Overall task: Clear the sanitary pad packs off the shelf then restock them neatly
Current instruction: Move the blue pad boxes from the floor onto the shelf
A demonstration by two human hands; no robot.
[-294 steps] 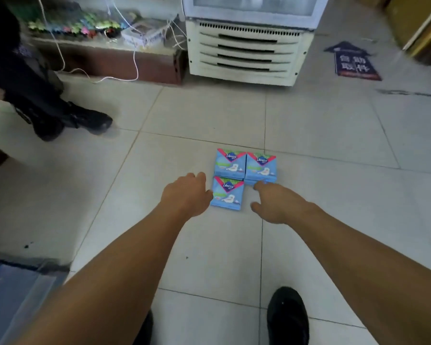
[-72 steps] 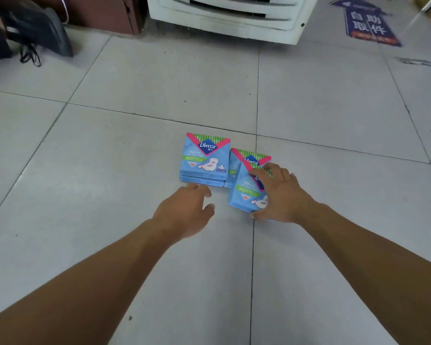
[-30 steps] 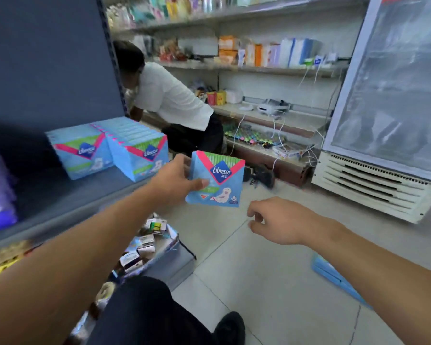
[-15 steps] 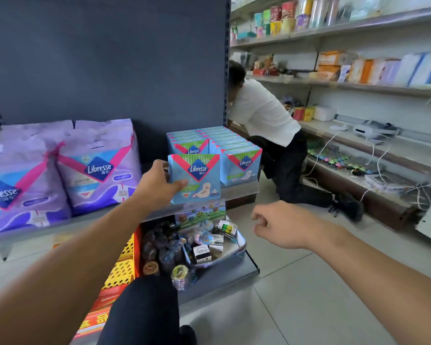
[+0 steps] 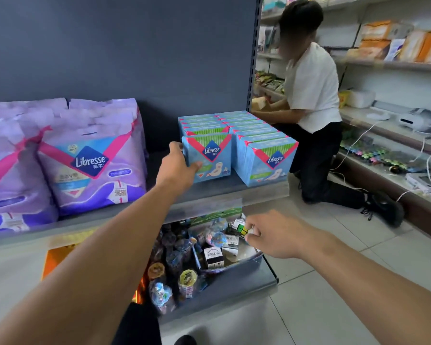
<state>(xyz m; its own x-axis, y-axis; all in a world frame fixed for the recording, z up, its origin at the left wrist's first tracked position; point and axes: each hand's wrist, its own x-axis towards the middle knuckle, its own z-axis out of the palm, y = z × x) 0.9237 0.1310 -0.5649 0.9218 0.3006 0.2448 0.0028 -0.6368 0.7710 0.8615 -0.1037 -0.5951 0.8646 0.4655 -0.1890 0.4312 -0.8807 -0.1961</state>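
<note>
My left hand (image 5: 177, 168) grips a blue Libresse pad pack (image 5: 210, 158) by its left edge, thumb across the front. The pack stands upright at the front of the left row of blue packs (image 5: 199, 124) on the grey shelf (image 5: 209, 192). A second row of blue packs (image 5: 264, 148) stands beside it on the right. My right hand (image 5: 266, 235) hovers lower, in front of the shelf edge, with fingers loosely curled and nothing in it.
Large purple Libresse bags (image 5: 90, 158) fill the shelf's left part. Below, a lower shelf (image 5: 234, 282) holds small toys and boxes. A person in a white shirt (image 5: 311, 83) kneels at the right by wall shelves. Tiled floor (image 5: 334, 282) lies to the right.
My left hand has carried the blue pack from the floor up to the shelf and set it at the front of the left row. My right hand has dropped lower.
</note>
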